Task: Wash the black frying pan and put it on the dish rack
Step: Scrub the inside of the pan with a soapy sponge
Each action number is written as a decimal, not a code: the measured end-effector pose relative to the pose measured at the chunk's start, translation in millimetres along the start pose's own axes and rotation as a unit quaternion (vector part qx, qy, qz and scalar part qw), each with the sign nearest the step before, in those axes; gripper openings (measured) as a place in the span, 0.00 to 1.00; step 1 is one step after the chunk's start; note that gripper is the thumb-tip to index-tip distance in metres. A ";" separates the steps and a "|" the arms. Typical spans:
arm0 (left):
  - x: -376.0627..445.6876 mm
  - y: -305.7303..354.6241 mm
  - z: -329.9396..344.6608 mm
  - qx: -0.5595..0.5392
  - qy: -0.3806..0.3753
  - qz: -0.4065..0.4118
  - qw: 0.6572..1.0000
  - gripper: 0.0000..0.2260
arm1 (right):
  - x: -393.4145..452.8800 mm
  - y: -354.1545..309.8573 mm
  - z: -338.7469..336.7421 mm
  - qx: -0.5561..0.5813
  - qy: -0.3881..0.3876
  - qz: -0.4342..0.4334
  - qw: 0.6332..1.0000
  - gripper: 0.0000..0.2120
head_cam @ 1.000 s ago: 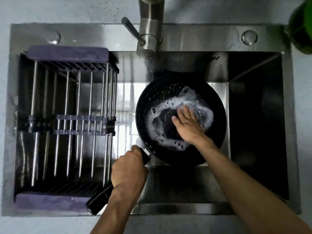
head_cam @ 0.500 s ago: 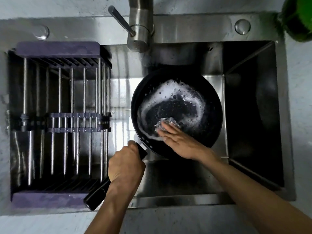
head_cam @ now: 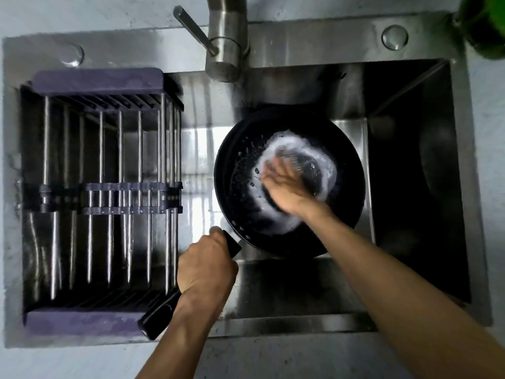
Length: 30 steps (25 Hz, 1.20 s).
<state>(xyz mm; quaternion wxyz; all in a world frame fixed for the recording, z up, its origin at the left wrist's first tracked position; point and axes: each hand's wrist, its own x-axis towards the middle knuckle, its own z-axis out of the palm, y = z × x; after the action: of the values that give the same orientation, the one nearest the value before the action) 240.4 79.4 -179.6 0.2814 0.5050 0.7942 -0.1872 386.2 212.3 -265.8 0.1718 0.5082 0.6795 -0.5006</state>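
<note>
The round black frying pan [head_cam: 289, 184], sudsy inside, is held over the steel sink [head_cam: 300, 283] by its handle, gripped by the left hand [head_cam: 206, 265], while the right hand's [head_cam: 284, 184] blurred fingers are pressed into the foam, their state unclear.

A stainless steel sink [head_cam: 306, 321] filled most of the view, its right side in deep shadow. A steel faucet [head_cam: 226, 36] with a slanted lever [head_cam: 192, 28] stood at the far rim. A green object [head_cam: 483, 26] sat at the far right corner on the pale countertop [head_cam: 273, 359].
</note>
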 end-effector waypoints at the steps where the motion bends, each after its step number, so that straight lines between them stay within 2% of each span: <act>1: 0.7 -1.4 -0.2 0.002 0.000 0.000 1.000 0.10 | -11.2 -3.8 11.5 -0.015 -0.048 -0.062 0.997 0.25; 2: 0.5 -3.0 -1.2 0.005 0.002 -0.002 1.000 0.10 | -26.4 5.2 21.1 -0.023 -0.098 -0.105 0.989 0.24; 3: -0.5 -4.0 -1.4 0.006 0.007 -0.002 1.000 0.09 | -41.8 23.0 24.6 -0.028 -0.102 -0.117 0.987 0.24; 5: -1.5 -2.6 -1.7 0.006 0.008 -0.002 1.000 0.09 | -28.5 45.1 8.1 -0.032 -0.018 -0.016 0.999 0.25; 6: -1.1 -0.8 -0.9 0.009 0.006 0.000 1.000 0.10 | -6.6 30.9 -0.6 0.001 0.041 0.040 0.998 0.26; 7: -1.2 0.0 0.5 0.009 0.005 0.000 1.000 0.10 | 11.9 4.5 0.0 0.059 0.070 0.058 0.994 0.27; 8: -1.2 -0.3 0.5 0.008 0.003 -0.003 1.000 0.10 | 20.2 -32.5 9.6 0.133 0.079 0.039 0.987 0.28; 9: -0.2 -0.6 -0.3 0.009 0.002 -0.006 1.000 0.11 | 15.8 -67.3 23.1 0.227 0.076 -0.004 0.971 0.28; 11: 0.5 -2.7 -1.6 0.015 -0.003 -0.007 1.000 0.11 | -4.0 -102.8 40.8 0.448 0.028 -0.066 0.891 0.27; 12: -0.4 -3.5 -1.2 0.015 -0.003 -0.006 1.000 0.12 | -5.5 -100.3 43.7 0.511 0.021 -0.106 0.853 0.26; 13: -0.1 -3.2 -1.3 0.017 0.000 -0.003 1.000 0.12 | 3.0 -90.6 35.8 0.512 0.040 -0.126 0.849 0.25; 15: -0.6 -1.1 -1.5 0.020 -0.005 0.002 1.000 0.12 | 21.8 -80.4 29.5 0.469 0.108 -0.073 0.873 0.26; 16: -0.7 -0.5 -2.8 0.019 -0.007 0.003 1.000 0.13 | 25.4 -82.7 34.4 0.429 0.122 -0.032 0.895 0.26; 17: -2.0 -1.9 -4.0 0.017 -0.010 0.001 1.000 0.13 | 21.4 -88.8 41.3 0.403 0.101 -0.009 0.910 0.27; 19: -0.2 -3.5 -5.0 0.016 -0.007 0.001 1.000 0.13 | 12.5 -96.0 49.6 0.409 0.051 -0.059 0.909 0.28; 20: 0.6 -2.8 -3.9 0.020 -0.009 0.000 1.000 0.13 | 12.3 -91.5 42.8 0.441 0.058 -0.079 0.892 0.28; 21: 0.5 -2.2 -2.1 0.023 -0.012 0.001 1.000 0.14 | 19.0 -76.8 32.2 0.419 0.087 -0.078 0.901 0.28; 23: -0.3 -2.5 -2.7 0.014 -0.015 0.002 1.000 0.14 | 24.0 -46.7 20.9 0.212 0.109 0.015 0.971 0.28; 24: -1.0 -3.5 -3.6 0.011 -0.016 0.000 1.000 0.13 | 18.5 -37.4 24.7 0.118 0.098 0.036 0.988 0.29; 25: -0.2 -5.0 -4.0 0.010 -0.009 0.000 1.000 0.12 | 12.3 -37.3 30.1 0.086 0.071 0.012 0.994 0.29; 26: 0.3 -4.3 -2.7 0.009 -0.003 0.000 1.000 0.11 | 6.4 -40.6 32.7 0.107 0.040 -0.040 0.993 0.28; 28: -0.2 -3.2 -1.0 0.012 -0.004 0.002 1.000 0.10 | 15.4 -26.3 18.5 0.066 0.047 -0.113 0.990 0.28; 29: -0.7 -2.5 -1.3 0.009 -0.006 0.001 1.000 0.10 | 23.1 -9.5 2.3 0.005 0.081 -0.099 0.992 0.28; 30: -0.6 -2.5 -2.0 0.006 -0.007 -0.001 1.000 0.10 | 28.1 10.5 -10.3 -0.057 0.119 -0.041 0.990 0.29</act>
<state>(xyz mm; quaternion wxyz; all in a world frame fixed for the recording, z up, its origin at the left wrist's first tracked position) 237.9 79.1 -177.6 0.2835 0.5041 0.7920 -0.1955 386.2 235.5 -287.5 0.0977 0.5249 0.7428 -0.4039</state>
